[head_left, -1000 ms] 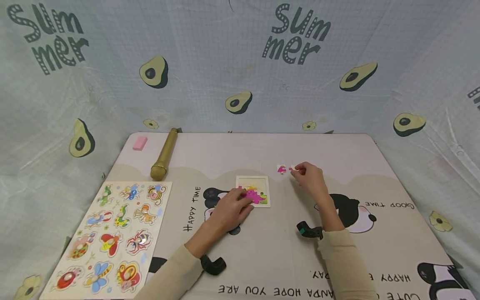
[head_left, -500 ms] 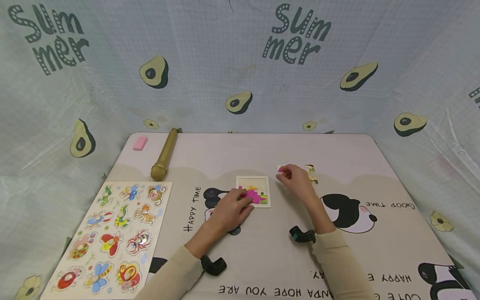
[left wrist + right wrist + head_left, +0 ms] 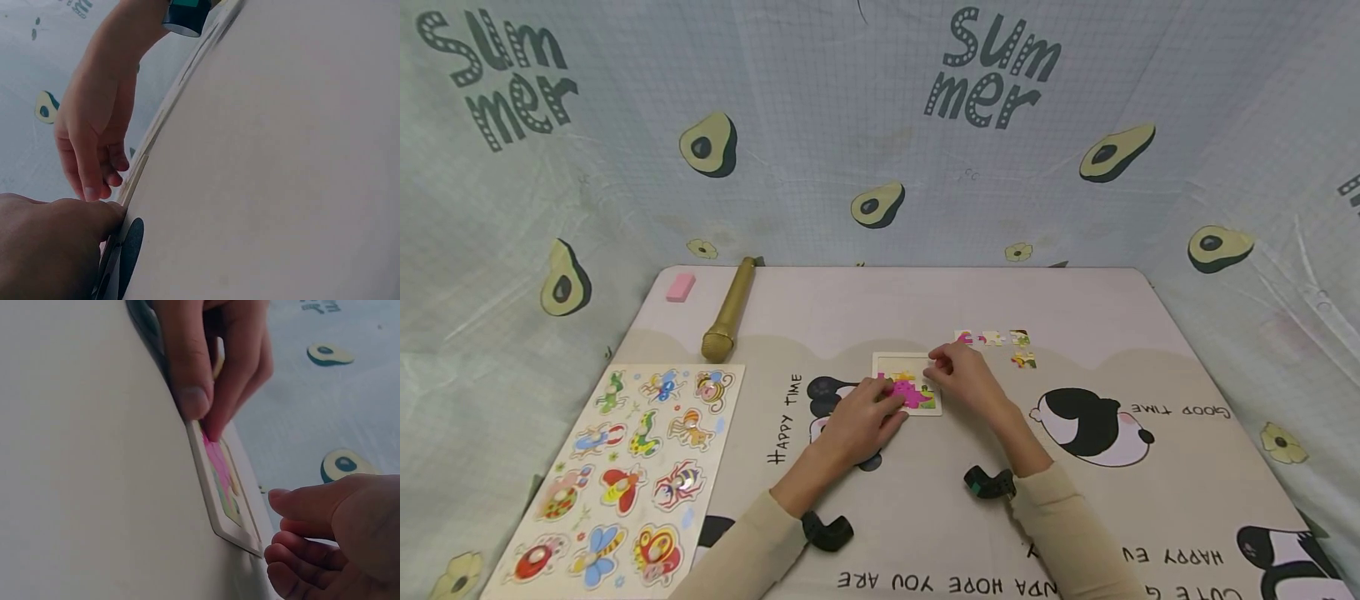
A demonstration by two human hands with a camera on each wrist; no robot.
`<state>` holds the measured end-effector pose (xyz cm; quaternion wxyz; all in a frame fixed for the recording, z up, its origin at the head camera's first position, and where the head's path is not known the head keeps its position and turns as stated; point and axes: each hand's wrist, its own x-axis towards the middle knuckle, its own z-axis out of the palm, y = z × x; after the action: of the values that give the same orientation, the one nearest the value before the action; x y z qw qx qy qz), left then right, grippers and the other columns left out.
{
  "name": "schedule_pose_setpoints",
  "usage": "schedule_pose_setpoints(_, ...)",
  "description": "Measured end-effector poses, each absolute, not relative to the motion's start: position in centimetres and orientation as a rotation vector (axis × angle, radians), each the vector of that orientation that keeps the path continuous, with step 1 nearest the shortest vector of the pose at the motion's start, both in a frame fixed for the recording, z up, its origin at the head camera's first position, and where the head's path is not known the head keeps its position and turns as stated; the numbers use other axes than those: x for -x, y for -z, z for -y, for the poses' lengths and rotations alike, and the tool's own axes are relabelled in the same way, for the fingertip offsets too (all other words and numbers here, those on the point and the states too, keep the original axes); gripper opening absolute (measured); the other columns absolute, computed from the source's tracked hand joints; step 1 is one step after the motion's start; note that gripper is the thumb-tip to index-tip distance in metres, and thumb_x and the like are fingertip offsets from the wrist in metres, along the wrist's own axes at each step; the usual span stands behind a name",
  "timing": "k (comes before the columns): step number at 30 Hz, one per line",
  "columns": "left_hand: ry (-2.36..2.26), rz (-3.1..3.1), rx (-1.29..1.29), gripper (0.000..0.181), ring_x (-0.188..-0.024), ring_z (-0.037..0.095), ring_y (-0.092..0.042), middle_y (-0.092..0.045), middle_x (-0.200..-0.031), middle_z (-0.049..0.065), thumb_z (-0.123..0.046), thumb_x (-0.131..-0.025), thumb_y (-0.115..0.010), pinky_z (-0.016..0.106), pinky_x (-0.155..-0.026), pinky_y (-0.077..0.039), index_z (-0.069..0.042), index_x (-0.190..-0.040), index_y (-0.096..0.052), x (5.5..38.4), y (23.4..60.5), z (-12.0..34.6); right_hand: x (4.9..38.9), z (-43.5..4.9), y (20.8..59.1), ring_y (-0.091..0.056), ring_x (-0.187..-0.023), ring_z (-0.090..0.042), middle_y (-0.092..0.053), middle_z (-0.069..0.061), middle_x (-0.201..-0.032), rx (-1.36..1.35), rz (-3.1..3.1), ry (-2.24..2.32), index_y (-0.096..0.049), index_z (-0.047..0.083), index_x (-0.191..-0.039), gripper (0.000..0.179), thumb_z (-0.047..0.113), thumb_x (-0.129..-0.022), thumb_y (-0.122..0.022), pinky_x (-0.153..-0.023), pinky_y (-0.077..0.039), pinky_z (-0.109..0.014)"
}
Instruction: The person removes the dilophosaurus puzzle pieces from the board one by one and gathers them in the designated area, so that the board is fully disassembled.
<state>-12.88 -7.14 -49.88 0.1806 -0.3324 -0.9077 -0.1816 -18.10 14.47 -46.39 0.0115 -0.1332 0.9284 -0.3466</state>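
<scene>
the frame (image 3: 901,356) is pinched by the left hand (image 3: 861,419), right under it, presumably for steadiness, while pieces (image 3: 993,338) are laid just beyond the loosely curled, seemingly unladen right hand (image 3: 967,379), probably for easy reach.

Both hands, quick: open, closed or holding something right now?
Left hand: closed, holding the puzzle tray at its edge.
Right hand: open, loosely curled, nothing visible in it.
</scene>
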Motion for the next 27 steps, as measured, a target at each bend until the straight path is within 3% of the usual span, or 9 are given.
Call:
schedule_pose_setpoints(20,0.515,2.555,0.941,0.023,-0.101,0.021,-0.063,-0.067,-0.107,0.007,-0.028,-0.093,-0.071,0.032,-0.09,-0.056,-0.011,-0.107,-0.078,12.8,49.6,7.1,17.4,-12.7,47.4,-0.053,-0.081,-0.017,-0.06,-0.01,-0.098,0.557,-2.853,0.975,-0.073,0.001,-0.113,0.029,0.019,-0.091,-0.074,-0.074,-0.047,-0.029)
schedule_pose_setpoints(27,0.516,2.577,0.931,0.024,-0.102,0.02,-0.064,-0.068,-0.107,0.006,-0.029,-0.094,-0.07,0.031,-0.092,-0.056,-0.011,-0.107,-0.078,12.8,49.6,7.1,17.3,-12.5,47.3,-0.053,-0.087,-0.019,-0.059,-0.01,-0.1,0.553,-2.86,0.938,-0.071,0.001,-0.111,0.026,0.018,-0.092,-0.073,-0.082,-0.049,-0.035)
